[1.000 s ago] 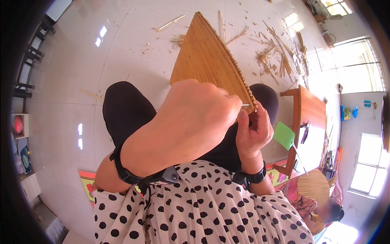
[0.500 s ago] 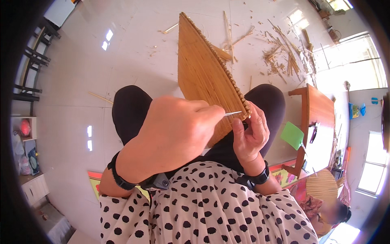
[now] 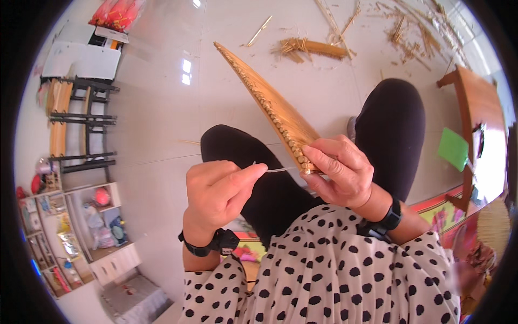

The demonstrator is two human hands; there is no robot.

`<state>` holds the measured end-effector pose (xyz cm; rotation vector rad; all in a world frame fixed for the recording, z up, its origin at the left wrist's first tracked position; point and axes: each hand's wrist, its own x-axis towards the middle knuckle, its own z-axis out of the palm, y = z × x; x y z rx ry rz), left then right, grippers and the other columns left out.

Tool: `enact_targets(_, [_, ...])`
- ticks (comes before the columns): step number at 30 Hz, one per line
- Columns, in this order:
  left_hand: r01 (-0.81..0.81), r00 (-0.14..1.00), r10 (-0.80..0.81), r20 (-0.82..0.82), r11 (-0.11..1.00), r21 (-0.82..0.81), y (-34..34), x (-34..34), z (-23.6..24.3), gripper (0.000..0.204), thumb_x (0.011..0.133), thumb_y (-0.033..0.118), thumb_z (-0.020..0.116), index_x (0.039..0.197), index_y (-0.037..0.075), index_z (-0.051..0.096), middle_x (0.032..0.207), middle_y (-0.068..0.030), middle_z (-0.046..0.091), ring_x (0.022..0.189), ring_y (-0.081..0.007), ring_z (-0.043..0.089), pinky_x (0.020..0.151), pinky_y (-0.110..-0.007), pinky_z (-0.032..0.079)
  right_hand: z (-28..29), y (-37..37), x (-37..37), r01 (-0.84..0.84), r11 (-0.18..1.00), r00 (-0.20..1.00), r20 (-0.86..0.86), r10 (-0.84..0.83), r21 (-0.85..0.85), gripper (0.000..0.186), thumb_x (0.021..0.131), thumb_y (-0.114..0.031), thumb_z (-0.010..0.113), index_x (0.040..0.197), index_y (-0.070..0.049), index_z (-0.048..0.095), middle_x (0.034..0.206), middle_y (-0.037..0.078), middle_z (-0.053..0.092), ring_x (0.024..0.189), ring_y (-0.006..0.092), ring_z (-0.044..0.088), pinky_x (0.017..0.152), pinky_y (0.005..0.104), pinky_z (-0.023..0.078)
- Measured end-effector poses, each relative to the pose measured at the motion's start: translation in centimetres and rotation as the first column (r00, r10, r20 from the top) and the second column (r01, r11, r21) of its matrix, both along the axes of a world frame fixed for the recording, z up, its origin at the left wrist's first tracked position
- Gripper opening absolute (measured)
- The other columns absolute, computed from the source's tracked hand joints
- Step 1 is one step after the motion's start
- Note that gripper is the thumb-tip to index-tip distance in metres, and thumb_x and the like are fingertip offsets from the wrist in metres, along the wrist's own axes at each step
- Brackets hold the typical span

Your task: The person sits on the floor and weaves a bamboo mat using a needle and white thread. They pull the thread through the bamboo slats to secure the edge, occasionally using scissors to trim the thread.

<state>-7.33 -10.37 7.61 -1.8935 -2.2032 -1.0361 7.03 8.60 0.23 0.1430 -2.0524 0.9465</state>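
Note:
A flat tan panel of thin stalks joined side by side (image 3: 280, 108) is tilted on edge above my lap. Its row of round cut stalk ends faces left and up, and its far tip points away to the upper left. My right hand (image 3: 342, 167) is closed around the near corner, thumb and fingers on opposite faces. To the left of that corner my left hand (image 3: 224, 189) pinches a thin white thread (image 3: 278, 170), which runs slightly curved from the fingertips to the panel's near end. Whether a needle is also inside the left fingers is hidden.
Stalk scraps (image 3: 315, 47) and loose splinters lie on the tiled floor ahead. A wooden stool-like table (image 3: 480, 108) stands at right, with a green fly swatter (image 3: 453, 148) by it. Folded black-legged stools (image 3: 86, 124) and shelves (image 3: 105, 232) are on the left.
The panel has turned, so its stalk-end edge now faces left instead of right. My left hand has moved away from the corner, with thread stretched between. The whole view has shifted.

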Motion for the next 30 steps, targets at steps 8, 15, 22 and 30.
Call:
enact_targets(8, [-0.042, 0.999, 0.042, -0.016, 0.997, -0.059, -2.1, 1.1, 0.1, 0.038, 0.066, -0.010, 0.072, 0.101, 0.005, 0.075, 0.056, -0.0011, 0.048, 0.044, -0.0151, 0.044, 0.041, -0.027, 0.032, -0.9, -0.8, -0.2, -0.094, 0.988, 0.994, -0.069, 0.086, -0.124, 0.043, 0.065, -0.004, 0.084, 0.105, 0.004, 0.070, 0.095, 0.013, 0.067, 0.074, 0.0263, 0.066, 0.063, 0.0333, 0.055])
enact_targets(15, [-0.084, 0.995, 0.087, 0.047, 0.995, -0.061, -2.0, 2.4, 0.4, 0.036, 0.067, -0.010, 0.070, 0.100, 0.003, 0.074, 0.054, -0.0012, 0.049, 0.043, -0.0146, 0.047, 0.041, -0.027, 0.033, -0.9, -0.8, -0.1, -0.091, 0.986, 0.995, -0.061, 0.083, -0.138, 0.042, 0.063, -0.002, 0.085, 0.102, 0.002, 0.072, 0.095, 0.012, 0.067, 0.073, 0.0247, 0.066, 0.062, 0.0323, 0.054])
enact_targets(22, [-0.115, 0.989, 0.126, 0.078, 0.985, -0.130, -1.0, 3.6, 1.5, 0.033, 0.068, -0.010, 0.068, 0.099, 0.001, 0.074, 0.054, -0.0014, 0.050, 0.043, -0.0141, 0.047, 0.041, -0.027, 0.034, -0.4, -0.4, 0.3, -0.060, 0.986, 0.998, -0.036, 0.055, -0.157, 0.041, 0.062, -0.001, 0.084, 0.101, 0.003, 0.071, 0.095, 0.012, 0.067, 0.075, 0.0259, 0.066, 0.064, 0.0334, 0.055])
enact_targets(30, [-0.102, 0.993, 0.106, 0.054, 0.993, -0.063, 0.4, 3.5, 0.8, 0.036, 0.071, -0.009, 0.067, 0.104, 0.002, 0.073, 0.054, -0.0013, 0.048, 0.042, -0.0155, 0.044, 0.042, -0.028, 0.033, -0.4, -0.3, 0.6, 0.056, 0.983, 0.998, 0.039, -0.050, -0.176, 0.044, 0.063, 0.003, 0.084, 0.105, 0.001, 0.070, 0.094, 0.013, 0.068, 0.076, 0.0244, 0.066, 0.063, 0.0312, 0.054])
